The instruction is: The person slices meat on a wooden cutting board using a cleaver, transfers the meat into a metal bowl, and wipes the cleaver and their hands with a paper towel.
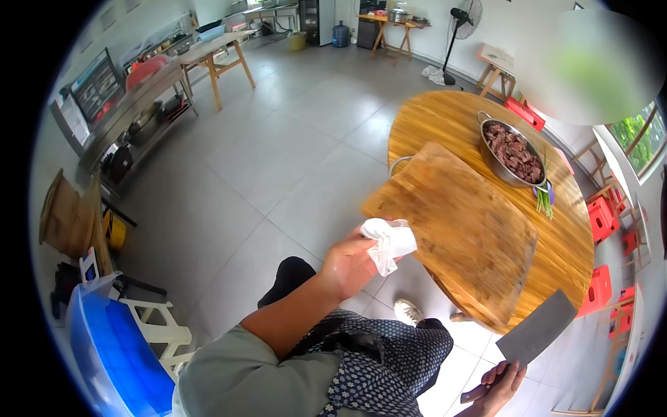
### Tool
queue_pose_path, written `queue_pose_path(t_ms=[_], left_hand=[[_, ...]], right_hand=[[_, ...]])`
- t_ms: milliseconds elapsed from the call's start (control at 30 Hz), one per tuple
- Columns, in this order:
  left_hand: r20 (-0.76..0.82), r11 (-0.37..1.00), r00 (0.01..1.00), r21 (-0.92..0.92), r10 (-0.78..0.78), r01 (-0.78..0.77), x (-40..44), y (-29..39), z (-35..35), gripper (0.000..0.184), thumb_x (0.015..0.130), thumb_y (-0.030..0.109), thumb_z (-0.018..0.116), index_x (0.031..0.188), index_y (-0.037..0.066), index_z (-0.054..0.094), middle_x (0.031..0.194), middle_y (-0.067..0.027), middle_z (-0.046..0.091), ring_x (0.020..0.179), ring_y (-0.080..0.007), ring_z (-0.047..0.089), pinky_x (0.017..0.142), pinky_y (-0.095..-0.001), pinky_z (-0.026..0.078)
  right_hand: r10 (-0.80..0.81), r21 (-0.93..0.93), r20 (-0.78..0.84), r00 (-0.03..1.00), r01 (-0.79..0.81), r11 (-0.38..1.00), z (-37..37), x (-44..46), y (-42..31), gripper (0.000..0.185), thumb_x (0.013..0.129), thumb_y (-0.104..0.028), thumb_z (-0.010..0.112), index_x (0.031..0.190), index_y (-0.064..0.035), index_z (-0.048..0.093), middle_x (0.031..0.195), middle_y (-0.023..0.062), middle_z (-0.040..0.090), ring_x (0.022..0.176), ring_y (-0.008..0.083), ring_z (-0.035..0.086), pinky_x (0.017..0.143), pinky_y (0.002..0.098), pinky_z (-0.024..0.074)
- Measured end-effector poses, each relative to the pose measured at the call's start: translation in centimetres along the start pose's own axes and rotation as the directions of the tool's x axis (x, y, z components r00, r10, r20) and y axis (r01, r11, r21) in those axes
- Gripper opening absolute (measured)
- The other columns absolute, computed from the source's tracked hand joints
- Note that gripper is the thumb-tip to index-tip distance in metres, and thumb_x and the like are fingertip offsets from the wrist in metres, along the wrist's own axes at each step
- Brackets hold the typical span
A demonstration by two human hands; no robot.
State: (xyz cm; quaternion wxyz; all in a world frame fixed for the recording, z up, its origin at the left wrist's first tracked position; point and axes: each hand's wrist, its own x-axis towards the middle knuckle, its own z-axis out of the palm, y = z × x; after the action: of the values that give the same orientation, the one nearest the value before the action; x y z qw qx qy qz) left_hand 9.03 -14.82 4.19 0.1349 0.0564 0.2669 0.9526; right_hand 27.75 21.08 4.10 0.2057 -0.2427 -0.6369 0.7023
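Observation:
My left hand is closed round a crumpled white paper towel, held just off the near left edge of a wooden cutting board. Lower right, my right hand grips the dark handle of a cleaver. Its broad grey blade points up and to the right, beside the near edge of the round wooden table. On that table, behind the board, a two-handled metal basin holds cut dark red meat. Green stalks lie by the basin's near handle.
Red stools stand along the right side. A standing fan and a small wooden table are at the back. Steel counters with pots line the left wall. A blue plastic bin and a white plastic chair stand at lower left.

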Motion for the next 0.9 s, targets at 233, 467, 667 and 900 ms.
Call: queue_pose_path(t_ms=[233, 467, 667, 900], left_hand=[[0.024, 0.985, 0.999, -0.170, -0.028, 0.032, -0.7, 0.5, -1.7, 0.050, 0.098, 0.030, 0.049, 0.141, 0.003, 0.046, 0.143, -0.0137, 0.051, 0.128, -0.0307, 0.053, 0.107, -0.0480, 0.043], [0.006, 0.997, 0.998, -0.038, 0.061, -0.061, -0.3, 0.0, -5.1, 0.036, 0.099, 0.027, 0.050, 0.129, 0.007, 0.052, 0.115, -0.0125, 0.063, 0.094, -0.0252, 0.067, 0.078, -0.0418, 0.057], [-0.110, 0.998, 0.993, -0.045, 0.040, -0.045, -0.4, -0.9, -4.3, 0.032, 0.102, 0.025, 0.044, 0.124, 0.005, 0.055, 0.107, -0.0130, 0.062, 0.088, -0.0220, 0.061, 0.074, -0.0347, 0.052], [-0.162, 0.999, 0.987, -0.035, 0.017, -0.022, -0.7, -1.2, -4.8, 0.032, 0.102, 0.028, 0.044, 0.125, 0.009, 0.058, 0.108, -0.0053, 0.064, 0.092, -0.0228, 0.063, 0.079, -0.0391, 0.052]], right_hand=[[0.002, 0.010, -0.046, 0.999, -0.002, 1.000, 1.9, 0.0, -0.2, 0.014, 0.104, -0.024, 0.049, 0.105, -0.0094, 0.047, 0.066, 0.0027, 0.049, 0.044, 0.0108, 0.047, 0.032, 0.0227, 0.0373], [-0.113, -0.222, -0.029, 0.993, 0.104, 0.970, 2.3, 0.2, -1.9, 0.014, 0.104, -0.021, 0.052, 0.103, -0.0073, 0.048, 0.068, 0.0001, 0.052, 0.052, 0.0071, 0.048, 0.043, 0.0229, 0.0394], [-0.280, -0.562, 0.134, 0.951, 0.306, 0.768, 3.2, 2.0, -2.6, 0.022, 0.100, -0.014, 0.059, 0.117, -0.0028, 0.050, 0.076, 0.0053, 0.059, 0.062, 0.0129, 0.055, 0.056, 0.0273, 0.0461], [-0.403, -0.834, 0.348, 0.847, 0.476, 0.280, 4.4, 4.2, -1.8, 0.046, 0.087, -0.010, 0.071, 0.126, -0.0021, 0.049, 0.100, 0.0234, 0.066, 0.087, 0.0425, 0.066, 0.072, 0.0465, 0.0546]])
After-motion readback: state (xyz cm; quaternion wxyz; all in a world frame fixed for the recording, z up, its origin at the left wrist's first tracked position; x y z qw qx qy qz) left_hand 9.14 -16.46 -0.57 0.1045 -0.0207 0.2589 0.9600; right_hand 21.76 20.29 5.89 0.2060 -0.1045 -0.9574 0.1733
